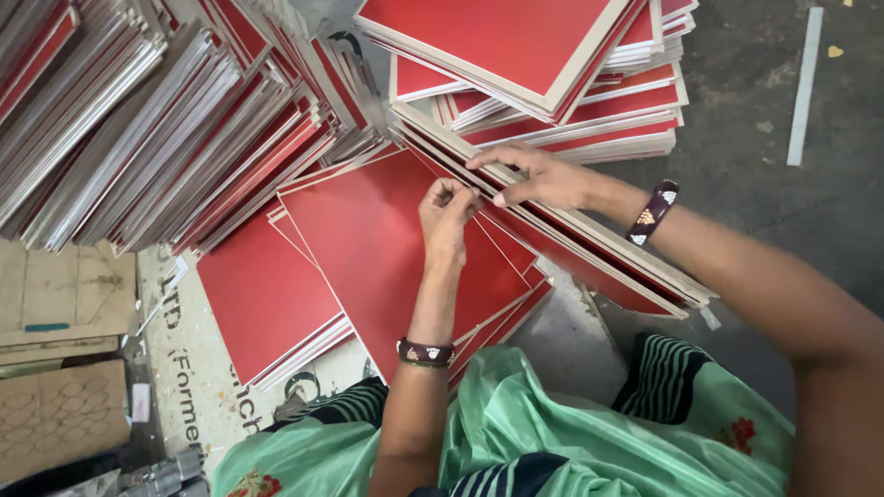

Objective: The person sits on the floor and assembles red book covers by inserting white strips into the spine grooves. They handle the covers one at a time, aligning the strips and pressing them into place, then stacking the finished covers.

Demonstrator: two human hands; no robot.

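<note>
Head view: a person is seen from above, seated low among many red boards with pale grey edges.
Left hand (445,213): the fingers are pinched together on the corner of the top red board (387,248); what exactly is pinched there, an edge strip or a thin film, cannot be told.
Right hand (539,177): it is laid flat, with fingers stretched, on the leaning stack of boards (589,244), which is pressed down and steadied by it; nothing is enclosed in the fingers.
Place of the board in work: the top red board is lying flat before the knees, on a low pile of similar boards (267,304), just beside the leaning stack and touching it at the corner.
Done, as judged: several tall stacks are already piled, one at the upper left (157,129) and one at the upper right (552,64); whether these are finished pieces cannot be seen.
Left, as judged: the low pile under the hands seems to be not yet handled.
Hidden or unclear: the corner is covered by the fingers; the left stack is cut off by the frame; the printed sheet (198,387) on the floor (764,110) is only partly shown.
Other things: bangles (652,213) are worn on both wrists; a green garment (562,433) fills the lower edge.
</note>
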